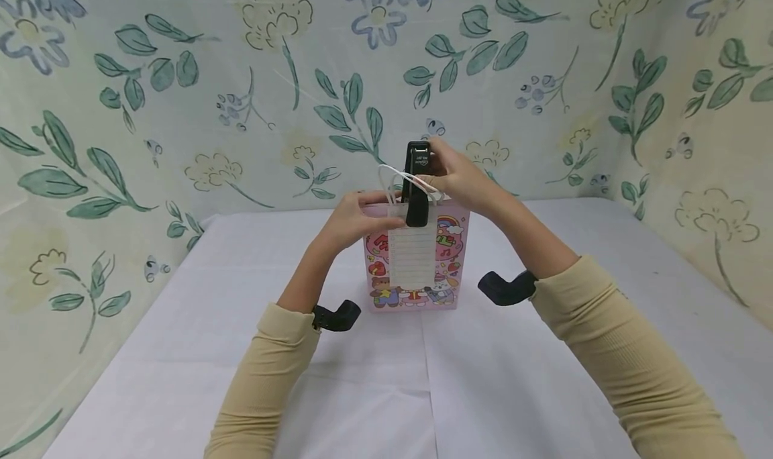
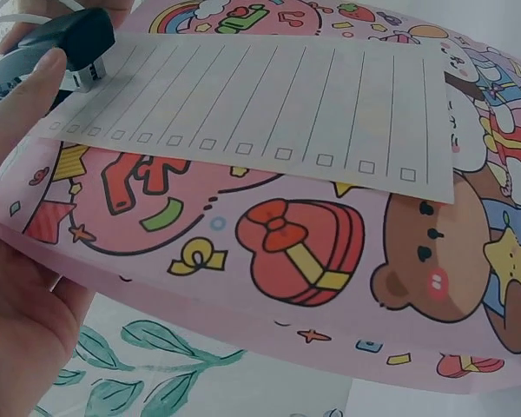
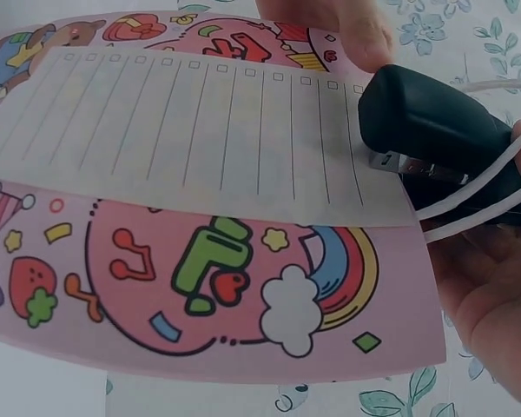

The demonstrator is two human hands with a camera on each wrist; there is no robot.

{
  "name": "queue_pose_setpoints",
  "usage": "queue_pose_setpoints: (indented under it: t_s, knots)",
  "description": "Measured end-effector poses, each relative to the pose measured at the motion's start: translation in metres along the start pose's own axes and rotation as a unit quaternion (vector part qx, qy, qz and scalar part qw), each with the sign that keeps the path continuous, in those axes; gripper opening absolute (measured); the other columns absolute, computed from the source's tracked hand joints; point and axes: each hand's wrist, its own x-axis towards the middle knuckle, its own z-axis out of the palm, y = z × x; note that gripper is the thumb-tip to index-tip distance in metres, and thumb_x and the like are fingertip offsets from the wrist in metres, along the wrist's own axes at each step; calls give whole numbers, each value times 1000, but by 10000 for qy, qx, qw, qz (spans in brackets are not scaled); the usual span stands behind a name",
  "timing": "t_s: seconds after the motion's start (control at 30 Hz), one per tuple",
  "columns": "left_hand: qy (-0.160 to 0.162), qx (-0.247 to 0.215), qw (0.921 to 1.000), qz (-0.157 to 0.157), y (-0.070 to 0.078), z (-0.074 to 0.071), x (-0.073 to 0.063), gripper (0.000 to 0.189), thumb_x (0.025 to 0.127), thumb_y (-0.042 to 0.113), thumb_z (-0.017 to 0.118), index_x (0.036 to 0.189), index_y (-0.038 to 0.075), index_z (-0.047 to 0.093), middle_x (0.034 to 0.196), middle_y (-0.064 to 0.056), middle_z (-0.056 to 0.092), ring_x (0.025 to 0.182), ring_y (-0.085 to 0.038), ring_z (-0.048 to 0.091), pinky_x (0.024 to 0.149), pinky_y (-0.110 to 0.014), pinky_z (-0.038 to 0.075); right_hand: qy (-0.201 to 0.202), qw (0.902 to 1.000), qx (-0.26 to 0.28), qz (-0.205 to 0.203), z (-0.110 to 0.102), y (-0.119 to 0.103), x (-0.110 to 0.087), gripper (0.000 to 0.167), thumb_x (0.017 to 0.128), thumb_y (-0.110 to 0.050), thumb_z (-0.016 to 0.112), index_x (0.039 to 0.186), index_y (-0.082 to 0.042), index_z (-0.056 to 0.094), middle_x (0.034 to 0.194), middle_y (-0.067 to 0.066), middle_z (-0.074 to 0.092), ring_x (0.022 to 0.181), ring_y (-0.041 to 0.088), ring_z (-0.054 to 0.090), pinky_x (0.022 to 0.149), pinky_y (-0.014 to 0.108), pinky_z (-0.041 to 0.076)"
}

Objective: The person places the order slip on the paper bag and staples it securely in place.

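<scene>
A pink paper gift bag (image 1: 461,244) with cartoon animals and a rainbow stands upright on the table. Over its front lies a white checklist sheet (image 1: 413,258), lined and with small tick boxes, top edge at the bag's rim. My left hand (image 1: 356,221) pinches the bag's top edge, thumb in front beside the sheet and fingers behind. A black stapler (image 1: 417,207) is gripped in my right hand (image 1: 461,177); its jaws straddle the bag's rim over the sheet's top. White cord handles (image 3: 482,187) loop up beside the stapler and across the right fingers.
A white cloth covers the table (image 1: 374,398), with creases running toward the front. Behind it hangs a floral curtain (image 1: 260,130), which continues along both sides. Black camera mounts (image 1: 507,289) jut from both wrists.
</scene>
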Motion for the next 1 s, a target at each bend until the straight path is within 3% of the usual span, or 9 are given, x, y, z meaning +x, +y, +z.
queue_pose_setpoints:
  t_s: [0.2,0.37,0.6,1.0]
  knots:
    - [257,-180,9990,318,-10,-1,-2,41,78,22,71,116,12,62,109,-10,61,92,-21,61,79,-33,52,0,10000,4,12,-1,-2,0,40,91,-15,48,125,-2,32,119,23,52,114,34,49,97,52,35]
    - [542,-356,9965,523,-16,2,-4,31,79,17,69,108,7,63,103,-12,60,85,-20,58,70,-27,50,51,10000,-8,-4,-1,-2,-1,42,92,-15,48,128,-3,31,120,23,52,115,34,49,97,51,36]
    - [787,-719,9941,207,-25,9,-5,25,80,18,68,101,5,64,93,-9,63,79,-16,56,67,-24,48,86,10000,29,-13,-1,2,-1,44,92,-15,47,131,-3,30,123,23,50,118,35,47,99,52,35]
    - [895,-869,9918,268,-28,10,-5,24,80,18,69,97,1,65,87,-8,65,72,-14,58,64,-23,49,156,9998,71,-56,0,5,-1,48,91,-16,49,133,-3,29,125,24,49,119,36,47,100,52,35]
